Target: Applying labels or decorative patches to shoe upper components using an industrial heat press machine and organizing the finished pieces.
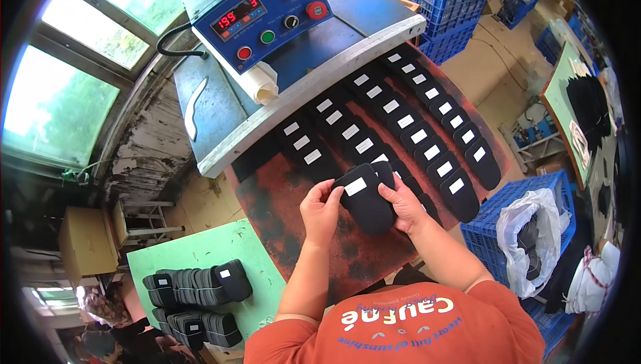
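Over the near part of the reddish-black, worn worktop [267,216], my two hands hold a flat black pad [366,205] with rounded ends and a white label at its upper left. My left hand [321,212] pinches the pad's left edge beside the label. My right hand [404,206] grips the opposite edge, thumb on top and fingers partly hidden beneath. A second black pad [384,174] shows just behind the held one; I cannot tell if it is held too. Rows of overlapping labelled black pads [418,138] stretch away across the worktop.
A press machine with a blue control box [257,17] and a pale-edged metal plate [314,80] stands beyond. Bundles of black pads [200,287] lie on a green table [257,250] at left. A blue crate [484,227] with a plastic bag [527,244] stands at right.
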Tool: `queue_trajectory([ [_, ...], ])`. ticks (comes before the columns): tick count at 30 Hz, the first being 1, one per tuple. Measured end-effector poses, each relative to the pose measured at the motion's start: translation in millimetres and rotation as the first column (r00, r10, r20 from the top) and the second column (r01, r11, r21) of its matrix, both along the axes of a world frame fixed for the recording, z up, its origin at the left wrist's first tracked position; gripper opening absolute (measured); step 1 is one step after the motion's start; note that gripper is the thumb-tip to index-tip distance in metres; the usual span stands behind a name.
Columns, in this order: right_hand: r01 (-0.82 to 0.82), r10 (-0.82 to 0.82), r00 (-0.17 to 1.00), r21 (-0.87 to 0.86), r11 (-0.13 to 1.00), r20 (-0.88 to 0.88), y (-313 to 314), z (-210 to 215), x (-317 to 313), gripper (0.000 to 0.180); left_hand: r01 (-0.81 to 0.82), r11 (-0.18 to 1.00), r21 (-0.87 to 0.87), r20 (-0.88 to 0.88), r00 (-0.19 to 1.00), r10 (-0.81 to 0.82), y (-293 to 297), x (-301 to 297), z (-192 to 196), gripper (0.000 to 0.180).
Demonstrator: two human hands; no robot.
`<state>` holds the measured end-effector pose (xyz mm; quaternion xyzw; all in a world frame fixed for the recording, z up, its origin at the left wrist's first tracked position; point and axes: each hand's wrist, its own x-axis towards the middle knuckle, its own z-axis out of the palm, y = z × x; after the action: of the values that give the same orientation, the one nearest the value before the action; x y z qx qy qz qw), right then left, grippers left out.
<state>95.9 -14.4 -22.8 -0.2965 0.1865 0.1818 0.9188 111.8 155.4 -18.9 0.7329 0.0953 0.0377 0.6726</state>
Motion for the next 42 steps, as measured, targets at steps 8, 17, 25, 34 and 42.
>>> queue_trajectory([
  [8,0.004,0.002,0.997,0.076,0.997,-0.079,2.6,0.2,-11.7,0.045,-0.081,0.942,0.326,0.348,0.937,-0.04,-0.7,-4.9,-11.9,0.012],
  [17,0.026,-0.026,1.0,-0.003,1.0,-0.014,-9.8,-0.4,-27.0,0.042,-0.075,0.95,0.302,0.239,0.971,0.001,-6.8,-8.3,-11.3,0.006],
  [25,0.095,-0.094,0.995,0.039,0.995,-0.04,-38.7,8.4,-37.6,0.042,-0.113,0.95,0.291,0.097,0.991,0.088,53.1,41.4,-51.6,0.007],
  [34,0.029,-0.029,1.0,-0.095,0.995,0.009,-26.6,1.9,-40.7,0.044,0.181,0.97,-0.16,-0.08,0.977,-0.196,-5.6,-25.3,-8.7,0.018],
  [42,-0.012,0.018,1.0,0.238,0.971,-0.026,-51.3,2.7,-38.7,0.039,-0.165,0.977,0.137,-0.094,0.979,0.179,23.6,-7.7,-44.2,0.022],
])
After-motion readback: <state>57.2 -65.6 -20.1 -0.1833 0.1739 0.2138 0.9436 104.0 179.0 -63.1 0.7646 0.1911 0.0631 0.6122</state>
